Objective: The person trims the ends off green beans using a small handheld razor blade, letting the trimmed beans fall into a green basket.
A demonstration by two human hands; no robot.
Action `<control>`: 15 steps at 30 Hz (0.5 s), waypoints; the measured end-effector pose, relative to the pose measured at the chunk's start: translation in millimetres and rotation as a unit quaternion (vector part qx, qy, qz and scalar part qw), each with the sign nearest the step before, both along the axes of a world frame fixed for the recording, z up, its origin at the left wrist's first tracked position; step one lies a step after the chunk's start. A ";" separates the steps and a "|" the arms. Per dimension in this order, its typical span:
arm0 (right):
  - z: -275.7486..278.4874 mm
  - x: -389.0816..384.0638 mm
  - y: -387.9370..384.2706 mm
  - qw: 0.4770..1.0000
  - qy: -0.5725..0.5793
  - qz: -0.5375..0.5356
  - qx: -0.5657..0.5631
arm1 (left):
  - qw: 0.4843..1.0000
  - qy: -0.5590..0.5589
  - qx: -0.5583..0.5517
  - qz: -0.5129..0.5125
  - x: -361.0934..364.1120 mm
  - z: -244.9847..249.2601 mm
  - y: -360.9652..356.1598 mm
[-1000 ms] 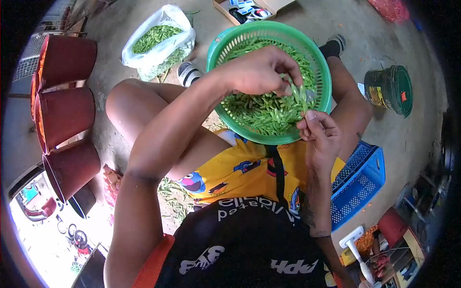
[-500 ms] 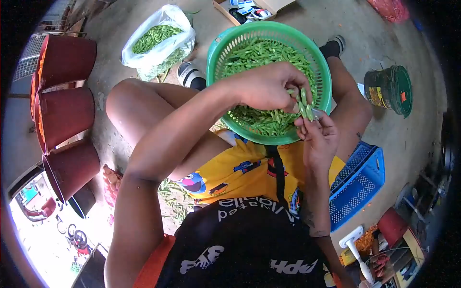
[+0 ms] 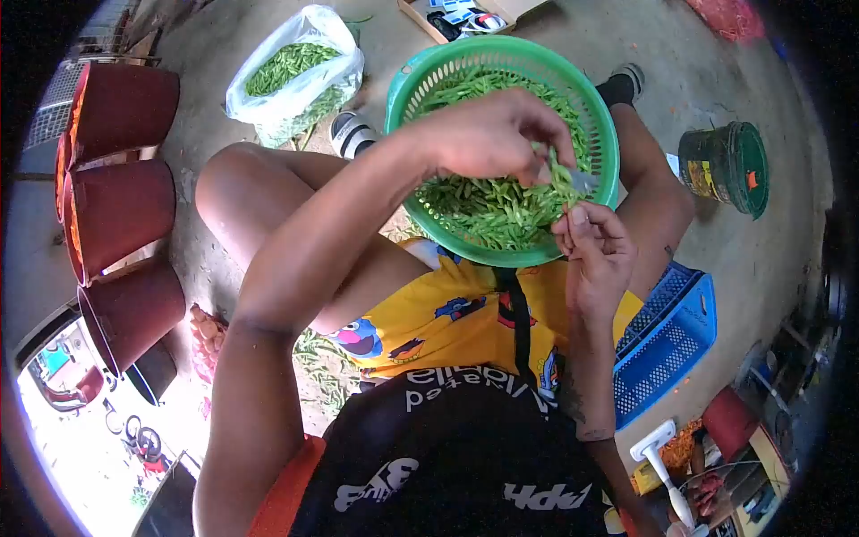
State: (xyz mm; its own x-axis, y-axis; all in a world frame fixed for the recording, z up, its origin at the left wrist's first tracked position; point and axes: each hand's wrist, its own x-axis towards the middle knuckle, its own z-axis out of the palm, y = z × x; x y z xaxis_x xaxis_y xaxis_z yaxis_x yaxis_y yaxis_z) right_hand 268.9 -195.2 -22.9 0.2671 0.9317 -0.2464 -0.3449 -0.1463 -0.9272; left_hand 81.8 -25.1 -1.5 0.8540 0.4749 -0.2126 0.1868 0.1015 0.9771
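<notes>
My left hand (image 3: pixel 501 139) reaches over the green basket (image 3: pixel 611 161), its fingers closed around what looks like a small knife (image 3: pixel 583 183); its grey blade sticks out to the right and the grip is mostly hidden. My right hand (image 3: pixel 598 255) is at the basket's right front rim, thumb and fingers pinching a few green bean pieces (image 3: pixel 562 183). These pieces lie against the blade, between the two hands. Inside the basket is a heap of cut green beans (image 3: pixel 501 224). The basket rests between my crossed legs.
A white plastic bag (image 3: pixel 335 67) of green beans stands beyond my left knee. Several dark red buckets (image 3: pixel 121 219) line the left side. On the right are a blue crate (image 3: pixel 667 358) and a dark green bucket (image 3: pixel 747 170). A cardboard box (image 3: pixel 523 11) sits at the top.
My left hand has moved slightly up and left, and the blade has shifted up with it, away from my right thumb. My right hand has stayed nearly in place.
</notes>
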 end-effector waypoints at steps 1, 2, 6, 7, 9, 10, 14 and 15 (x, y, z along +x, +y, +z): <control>-0.6 1.5 -1.5 1.000 -0.005 0.010 -0.002 | 0.998 0.008 0.043 0.036 -2.9 0.9 4.5; -1.5 3.2 -1.8 1.000 -0.009 0.020 -0.004 | 0.999 -0.017 0.008 0.051 -6.4 1.8 8.8; -4.7 14.4 2.7 0.995 -0.083 0.026 -0.058 | 0.956 0.170 0.239 0.007 -10.3 -2.7 5.6; -5.8 16.3 7.4 0.981 -0.188 0.045 -0.029 | 0.956 0.171 0.239 0.010 -11.4 -8.7 4.4; -7.7 22.3 18.3 0.955 -0.291 0.062 0.001 | 0.901 0.304 0.309 -0.029 -10.7 -15.4 2.3; -7.4 25.3 22.6 0.935 -0.348 0.064 0.004 | 0.915 0.263 0.306 0.003 -13.5 -15.9 0.6; 4.0 22.7 64.3 0.864 -0.492 0.097 0.031 | 0.915 0.271 0.296 0.048 -25.4 -0.9 15.6; -0.7 22.4 75.3 0.864 -0.492 0.097 0.032 | 0.915 0.271 0.296 0.049 -28.0 1.0 17.6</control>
State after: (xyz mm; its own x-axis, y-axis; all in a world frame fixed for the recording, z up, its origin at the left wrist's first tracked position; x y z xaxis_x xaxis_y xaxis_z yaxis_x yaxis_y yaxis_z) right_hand 291.3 -119.8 -23.6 0.1550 0.9858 0.0654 0.6416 -0.0501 -0.7654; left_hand 53.8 -7.5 -0.5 0.6468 0.7124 -0.2722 0.6777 -0.3731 0.6336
